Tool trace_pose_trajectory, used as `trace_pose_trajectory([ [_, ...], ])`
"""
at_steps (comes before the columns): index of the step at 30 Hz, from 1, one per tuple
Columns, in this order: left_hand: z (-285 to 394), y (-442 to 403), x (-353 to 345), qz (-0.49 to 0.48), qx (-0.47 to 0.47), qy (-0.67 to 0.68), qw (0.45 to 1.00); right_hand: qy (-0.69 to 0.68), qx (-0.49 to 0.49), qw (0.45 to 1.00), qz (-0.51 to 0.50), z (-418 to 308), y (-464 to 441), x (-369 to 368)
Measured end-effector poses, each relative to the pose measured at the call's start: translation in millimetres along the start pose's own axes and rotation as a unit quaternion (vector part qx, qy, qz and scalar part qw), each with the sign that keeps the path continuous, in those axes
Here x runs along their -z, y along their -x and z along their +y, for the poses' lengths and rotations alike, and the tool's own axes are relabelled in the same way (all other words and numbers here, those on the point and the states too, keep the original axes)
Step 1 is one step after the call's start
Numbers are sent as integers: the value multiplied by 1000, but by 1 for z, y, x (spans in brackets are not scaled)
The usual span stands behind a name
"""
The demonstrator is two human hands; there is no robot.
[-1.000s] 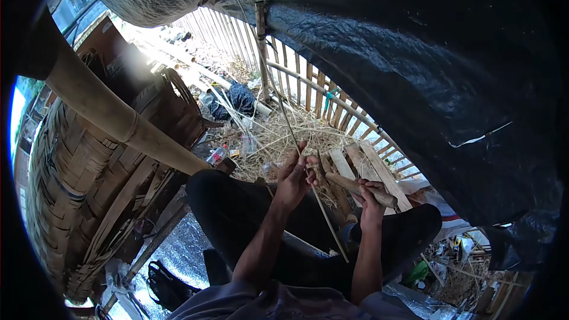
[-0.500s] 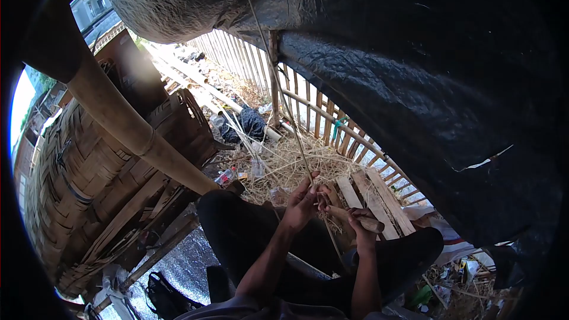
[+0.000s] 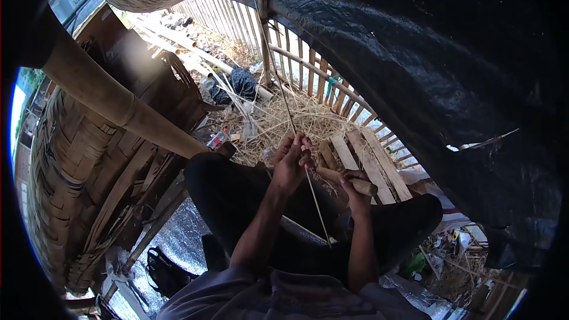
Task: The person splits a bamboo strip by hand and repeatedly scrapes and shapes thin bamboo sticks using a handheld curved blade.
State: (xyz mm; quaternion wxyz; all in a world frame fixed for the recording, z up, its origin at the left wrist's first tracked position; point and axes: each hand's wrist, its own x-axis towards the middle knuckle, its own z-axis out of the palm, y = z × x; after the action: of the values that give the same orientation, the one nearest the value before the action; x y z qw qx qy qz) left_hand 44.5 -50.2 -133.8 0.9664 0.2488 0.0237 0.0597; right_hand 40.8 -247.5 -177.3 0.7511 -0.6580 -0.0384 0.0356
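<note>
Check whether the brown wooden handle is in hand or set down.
In hand: the right hand has its fingers around the handle, whose thick end sticks out.

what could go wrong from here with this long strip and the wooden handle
The wooden handle in the right hand points toward the left hand, so a slip might hurt it. The thin strip rises past the post and could snag. Its lower end might poke the legs.
</note>
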Motion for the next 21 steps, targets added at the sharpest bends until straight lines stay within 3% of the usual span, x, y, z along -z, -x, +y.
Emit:
trace_pose_trajectory([
  [6,0,-4,8,103,-11,-109,989,-12,-17,1000,-2,4,-1,-1],
  [15,-4,-8,14,145,-17,-119,982,12,7,1000,1,16,-5,-1],
  [21,-9,-8,11,171,-7,-188,967,-10,27,996,-87,12,-2,-10],
])
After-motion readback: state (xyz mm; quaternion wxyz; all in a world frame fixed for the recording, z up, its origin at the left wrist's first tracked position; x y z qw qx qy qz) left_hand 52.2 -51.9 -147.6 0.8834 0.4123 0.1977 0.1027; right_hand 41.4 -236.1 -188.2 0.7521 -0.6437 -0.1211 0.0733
